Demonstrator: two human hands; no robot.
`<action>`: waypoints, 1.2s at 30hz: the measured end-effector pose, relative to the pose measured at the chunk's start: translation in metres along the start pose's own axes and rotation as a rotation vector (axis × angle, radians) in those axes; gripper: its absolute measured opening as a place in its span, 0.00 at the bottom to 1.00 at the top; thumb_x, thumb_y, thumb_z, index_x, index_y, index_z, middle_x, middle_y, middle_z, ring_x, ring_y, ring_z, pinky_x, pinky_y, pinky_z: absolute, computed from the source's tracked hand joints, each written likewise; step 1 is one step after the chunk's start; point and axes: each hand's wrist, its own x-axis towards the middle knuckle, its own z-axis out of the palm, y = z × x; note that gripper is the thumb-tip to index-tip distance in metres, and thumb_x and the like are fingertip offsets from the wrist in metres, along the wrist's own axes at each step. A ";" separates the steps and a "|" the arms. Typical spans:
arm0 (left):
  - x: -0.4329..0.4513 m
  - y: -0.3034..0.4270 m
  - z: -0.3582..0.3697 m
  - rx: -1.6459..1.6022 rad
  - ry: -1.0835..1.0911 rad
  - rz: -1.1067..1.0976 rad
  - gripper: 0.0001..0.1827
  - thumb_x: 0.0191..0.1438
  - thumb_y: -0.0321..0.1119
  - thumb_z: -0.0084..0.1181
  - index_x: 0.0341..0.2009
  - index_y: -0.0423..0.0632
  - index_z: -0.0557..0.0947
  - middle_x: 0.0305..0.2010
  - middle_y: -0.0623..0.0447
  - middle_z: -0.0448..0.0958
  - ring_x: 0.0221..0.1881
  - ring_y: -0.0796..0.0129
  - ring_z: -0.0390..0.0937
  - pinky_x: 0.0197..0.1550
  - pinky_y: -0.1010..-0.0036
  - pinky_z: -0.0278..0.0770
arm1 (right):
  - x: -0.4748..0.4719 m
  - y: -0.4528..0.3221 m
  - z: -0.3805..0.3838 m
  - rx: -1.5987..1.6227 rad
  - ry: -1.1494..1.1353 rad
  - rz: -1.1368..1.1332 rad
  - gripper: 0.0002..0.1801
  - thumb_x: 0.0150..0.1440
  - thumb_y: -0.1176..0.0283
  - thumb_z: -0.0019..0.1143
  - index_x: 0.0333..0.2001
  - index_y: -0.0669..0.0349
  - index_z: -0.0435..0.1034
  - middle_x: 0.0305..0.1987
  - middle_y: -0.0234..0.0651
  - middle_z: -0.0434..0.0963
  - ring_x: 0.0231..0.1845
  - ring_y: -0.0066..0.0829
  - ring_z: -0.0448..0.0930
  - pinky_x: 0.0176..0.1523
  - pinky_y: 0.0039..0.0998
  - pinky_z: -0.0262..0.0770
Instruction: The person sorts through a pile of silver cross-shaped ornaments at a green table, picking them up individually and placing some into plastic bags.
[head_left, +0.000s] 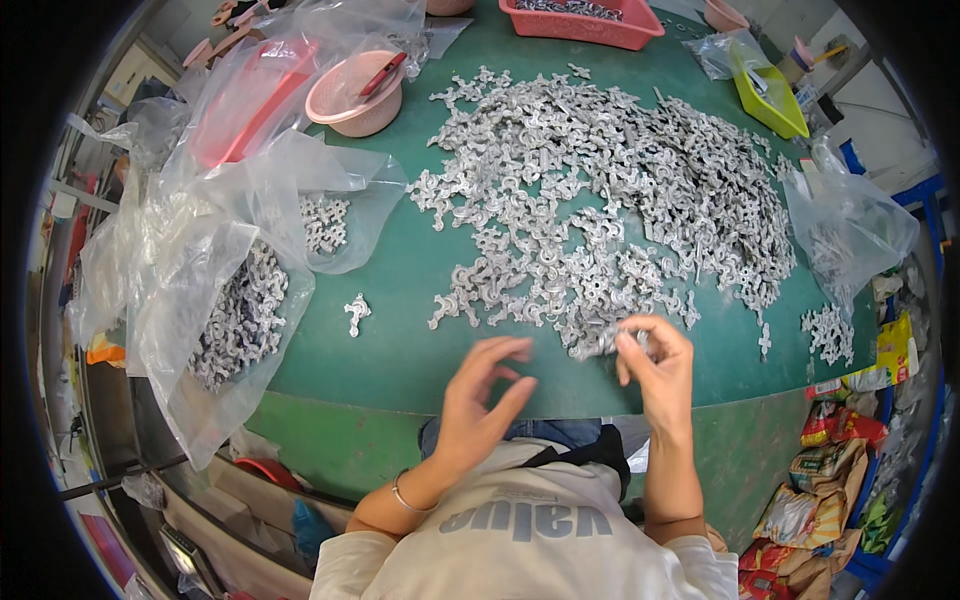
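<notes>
A broad heap of small grey metal castings (555, 150) lies on the green tabletop (420, 360). At the heap's near edge, my right hand (656, 360) pinches a grey metal casting (611, 341) between thumb and fingers; other castings lie close behind it. My left hand (487, 397), slightly blurred, is to its left over the table, fingers apart and curved, holding nothing. One single casting (358, 313) lies apart, left of the heap. Further left, a clear plastic bag (300, 300) holds many castings (244, 322).
A pink round basket (356, 112) with a red-handled tool (384, 73) and a red tray (255, 112) stand back left. Another red tray (585, 26) is at the far edge. A lime-green tray (772, 97) and a plastic bag (847, 217) lie right, near a small casting group (827, 334).
</notes>
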 end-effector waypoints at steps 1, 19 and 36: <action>0.000 0.006 0.008 -0.246 -0.059 -0.146 0.18 0.49 0.17 0.52 0.47 0.37 0.73 0.44 0.48 0.70 0.45 0.70 0.68 0.43 0.78 0.68 | -0.009 0.001 0.002 0.068 -0.039 -0.007 0.06 0.54 0.79 0.53 0.36 0.69 0.69 0.21 0.28 0.70 0.18 0.13 0.67 0.21 0.16 0.59; -0.025 0.027 0.011 -0.404 -0.144 0.048 0.11 0.45 0.13 0.53 0.37 0.32 0.76 0.42 0.43 0.70 0.41 0.63 0.73 0.44 0.71 0.77 | -0.056 -0.023 0.012 -0.276 -0.081 -0.712 0.10 0.40 0.88 0.59 0.30 0.68 0.76 0.33 0.44 0.76 0.22 0.23 0.74 0.26 0.20 0.68; -0.043 0.043 0.010 -0.224 -0.061 0.229 0.17 0.38 0.09 0.58 0.36 0.34 0.76 0.40 0.43 0.71 0.40 0.64 0.73 0.42 0.73 0.77 | -0.074 -0.025 0.018 0.029 -0.135 -0.284 0.11 0.45 0.86 0.56 0.36 0.72 0.73 0.37 0.46 0.76 0.22 0.20 0.74 0.27 0.18 0.69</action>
